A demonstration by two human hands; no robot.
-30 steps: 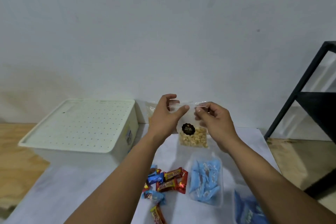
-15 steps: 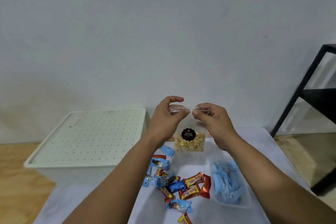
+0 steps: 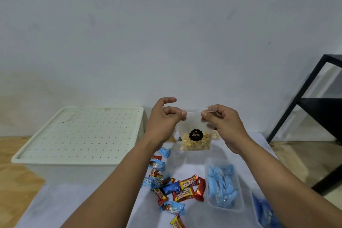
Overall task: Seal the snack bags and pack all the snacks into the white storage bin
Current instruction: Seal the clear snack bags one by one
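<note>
**Inspector A:** Item under inspection: the clear snack bag (image 3: 195, 135), held up off the worktop (image 3: 77, 201) at centre frame, nuts settled at the bottom behind a round black label. Its top strip runs left to right across the frame.

**Inspector B:** Hand states?

**A:** The left hand (image 3: 163, 118) pinches the left end of the top strip between thumb and a curled finger; the index is lifted clear. The right hand (image 3: 221, 122) is closed in a pinch on the right end. Both grip the bag, one at each end of its long top edge.

**B:** The governing relation?

**A:** The strip lies level between the two pinches, with a bare stretch of it showing between them. In my judgement, sealing calls for pressing along that line from one end toward the other. Whether the strip is already closed, I cannot tell.

**B:** Destination?

**A:** The white storage bin (image 3: 55, 166) sits at left of frame, lid (image 3: 81, 133) on, nearer the left hand. It will need opening before packing. Loose wrapped candy bars (image 3: 185, 189) and a clear tub of blue packets (image 3: 222, 185) lie below the bag, unpacked.
</note>
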